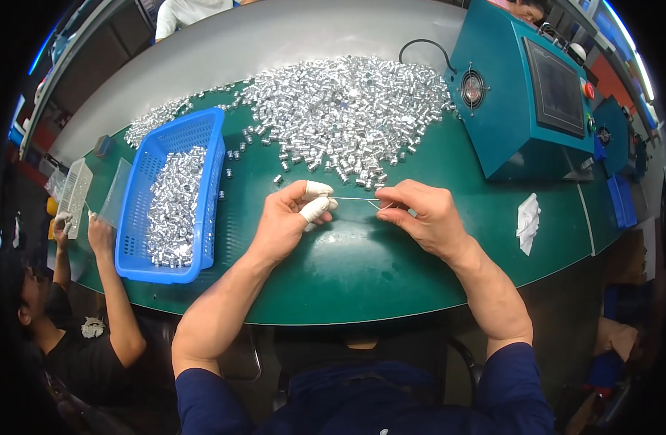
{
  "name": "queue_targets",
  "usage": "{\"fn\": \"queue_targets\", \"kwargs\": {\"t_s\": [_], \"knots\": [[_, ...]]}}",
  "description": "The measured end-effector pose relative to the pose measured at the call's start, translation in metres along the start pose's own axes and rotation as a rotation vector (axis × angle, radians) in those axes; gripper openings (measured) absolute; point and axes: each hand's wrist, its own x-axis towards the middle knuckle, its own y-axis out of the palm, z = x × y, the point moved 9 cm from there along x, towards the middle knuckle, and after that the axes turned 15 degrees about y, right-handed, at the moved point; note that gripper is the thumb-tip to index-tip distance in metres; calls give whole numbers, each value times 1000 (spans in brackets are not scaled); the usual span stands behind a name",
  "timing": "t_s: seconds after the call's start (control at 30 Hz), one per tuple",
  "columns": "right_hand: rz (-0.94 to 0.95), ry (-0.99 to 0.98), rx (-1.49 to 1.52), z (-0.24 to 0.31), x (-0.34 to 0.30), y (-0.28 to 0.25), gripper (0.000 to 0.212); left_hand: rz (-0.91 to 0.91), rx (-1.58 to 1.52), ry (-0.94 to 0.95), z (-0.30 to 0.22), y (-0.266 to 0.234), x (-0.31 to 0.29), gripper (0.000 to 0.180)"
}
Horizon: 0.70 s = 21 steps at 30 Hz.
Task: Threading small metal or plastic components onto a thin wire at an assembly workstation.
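My right hand (423, 210) pinches a thin, pale metal rod (355, 199) between thumb and fingers. A short bent length of the same wire-like material shows beneath those fingers. Across from it, my left hand (286, 217) is closed at the rod's other end, with white covers on its thumb and some fingertips. What sits inside the left fingers is hidden. Both hands are above the green table (333, 290). Just beyond them spreads a large heap of small silvery cylindrical metal parts (347, 116).
Left of my hands, a blue perforated basket (123, 246) holds more metal parts. On the right stand a teal machine (492, 130) with a screen and a crumpled white cloth (527, 223). A co-worker (79, 348) sits at the left; another person's white sleeve (188, 14) shows at the far side.
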Motion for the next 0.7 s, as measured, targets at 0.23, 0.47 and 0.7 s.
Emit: {"fn": "queue_targets", "kwargs": {"t_s": [0.23, 0.47, 0.7], "knots": [[-21, -134, -151, 13, -5, 0, 20, 3, 5, -29, -2, 2, -3, 19], [346, 778, 548, -60, -15, 37, 17, 69, 69, 84, -9, 15, -7, 23], [25, 367, 219, -20, -2, 9, 19, 7, -8, -34, -3, 8, -5, 24]]}}
